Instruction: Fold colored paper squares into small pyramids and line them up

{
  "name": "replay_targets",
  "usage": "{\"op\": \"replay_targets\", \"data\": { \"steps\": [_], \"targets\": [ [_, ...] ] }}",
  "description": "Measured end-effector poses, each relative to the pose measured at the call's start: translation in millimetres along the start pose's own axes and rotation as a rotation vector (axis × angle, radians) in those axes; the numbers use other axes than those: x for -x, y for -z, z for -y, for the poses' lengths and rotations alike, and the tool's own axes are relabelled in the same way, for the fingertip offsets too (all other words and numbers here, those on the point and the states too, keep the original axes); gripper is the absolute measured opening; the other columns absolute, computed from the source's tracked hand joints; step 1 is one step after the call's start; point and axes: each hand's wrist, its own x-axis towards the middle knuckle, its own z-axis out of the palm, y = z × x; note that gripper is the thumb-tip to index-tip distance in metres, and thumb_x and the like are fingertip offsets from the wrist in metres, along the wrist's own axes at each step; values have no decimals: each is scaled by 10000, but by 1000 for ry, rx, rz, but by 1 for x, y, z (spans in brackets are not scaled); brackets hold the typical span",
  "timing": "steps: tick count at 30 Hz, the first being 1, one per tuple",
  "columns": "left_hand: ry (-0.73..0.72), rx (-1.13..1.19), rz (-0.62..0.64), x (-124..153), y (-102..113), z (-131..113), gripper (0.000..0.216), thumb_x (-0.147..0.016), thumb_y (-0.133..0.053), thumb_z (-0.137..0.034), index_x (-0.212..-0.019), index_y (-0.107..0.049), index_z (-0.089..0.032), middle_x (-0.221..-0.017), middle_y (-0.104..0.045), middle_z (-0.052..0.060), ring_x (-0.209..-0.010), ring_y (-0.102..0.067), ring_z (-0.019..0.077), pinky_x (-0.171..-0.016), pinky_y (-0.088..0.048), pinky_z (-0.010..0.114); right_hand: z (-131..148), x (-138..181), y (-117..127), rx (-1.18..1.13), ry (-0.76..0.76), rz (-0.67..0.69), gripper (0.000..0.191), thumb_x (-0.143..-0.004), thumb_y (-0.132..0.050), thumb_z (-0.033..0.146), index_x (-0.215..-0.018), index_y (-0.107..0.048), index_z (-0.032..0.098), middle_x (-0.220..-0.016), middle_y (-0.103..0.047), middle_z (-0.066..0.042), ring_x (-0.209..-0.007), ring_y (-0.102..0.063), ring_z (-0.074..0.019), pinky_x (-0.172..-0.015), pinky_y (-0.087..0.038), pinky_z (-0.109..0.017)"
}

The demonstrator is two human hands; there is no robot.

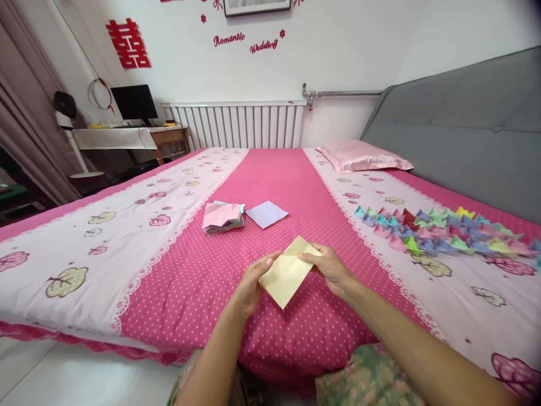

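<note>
A pale yellow square sheet of paper (288,273) is held up over the near part of the bed, one corner pointing down toward me. My left hand (255,280) grips its left edge, fingers behind the sheet. On the right side, my right hand (327,268) pinches it with the thumb on top. Just beyond lies a lavender paper square (267,214), flat on the pink dotted cover. Beside that, to the left, sits an uneven stack of coloured paper (223,217) with a pink sheet on top.
Rows of several small folded paper pieces (443,228) in many colours stand on the bed at right. A pink pillow (363,156) rests near the grey headboard (456,107). Behind the bed is a white radiator (236,125); a desk with a monitor (134,103) stands far left.
</note>
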Motion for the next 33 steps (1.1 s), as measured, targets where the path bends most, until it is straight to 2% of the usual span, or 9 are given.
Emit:
{"op": "replay_targets", "data": {
  "steps": [4, 7, 13, 16, 20, 25, 27, 29, 33],
  "targets": [
    [64, -59, 40, -2, 1, 5, 444, -643, -686, -316, -1037, -600, -132, -906, -673, 113, -699, -632, 174, -631, -480, 257, 0, 4, -1, 84, -31, 183, 291, -572, -700, 221, -827, -628, 100, -751, -677, -77, -647, -616, -168, -603, -482, -268],
    [87, -104, 21, -3, 0, 10, 401, -592, -726, -293, -930, -632, -99, -801, -684, 110, -607, -624, 157, -578, -477, 250, -1, 4, -1, 136, -12, 243, 287, -571, -702, 234, -814, -630, 98, -754, -672, -74, -638, -606, -161, -591, -469, -266],
    [46, -104, -85, -5, 0, 11, 391, -596, -707, -286, -939, -640, -112, -726, -684, 86, -545, -609, 152, -503, -450, 237, -5, -2, 4, 130, 3, 224, 281, -597, -687, 220, -860, -641, 133, -763, -659, -43, -646, -588, -124, -583, -456, -231],
    [30, -118, -133, -8, 2, 12, 349, -602, -682, -258, -918, -656, -113, -709, -681, 80, -522, -592, 137, -469, -416, 217, -5, -6, 6, 133, -8, 192, 210, -631, -655, 200, -834, -653, 148, -781, -655, -37, -636, -578, -101, -580, -457, -214],
    [27, -167, -188, -10, 2, 13, 299, -606, -628, -233, -871, -678, -103, -619, -658, 60, -428, -525, 98, -409, -344, 197, -4, -8, 7, 72, -34, 164, 108, -666, -567, 127, -730, -651, 148, -744, -650, -39, -669, -591, -109, -672, -481, -243],
    [-22, -211, -229, -8, -1, 11, 312, -606, -576, -207, -878, -683, -97, -524, -612, 28, -385, -477, 78, -397, -315, 190, 0, -5, 6, -51, 1, 233, 180, -729, -475, 189, -712, -650, 147, -789, -652, -62, -728, -599, -130, -742, -475, -272],
    [-47, -222, -216, -7, -3, 10, 312, -609, -583, -206, -883, -681, -94, -526, -613, 28, -397, -485, 79, -405, -320, 188, 0, -3, 5, -37, 33, 236, 169, -733, -521, 258, -730, -646, 144, -787, -646, -63, -729, -595, -138, -742, -471, -286],
    [-66, -222, -201, -6, -3, 9, 305, -617, -615, -242, -875, -682, -94, -551, -627, 39, -427, -509, 89, -424, -340, 191, -1, -3, 4, 29, 84, 204, 162, -675, -622, 293, -732, -630, 142, -752, -634, -48, -705, -586, -135, -725, -469, -288],
    [-85, -233, -199, -6, -4, 11, 328, -613, -678, -350, -829, -690, -104, -664, -674, 78, -523, -569, 124, -497, -405, 216, -5, -4, 1, 112, 164, 156, 256, -588, -704, 260, -787, -591, 147, -783, -627, -37, -711, -585, -137, -688, -471, -285]
  ]
}}
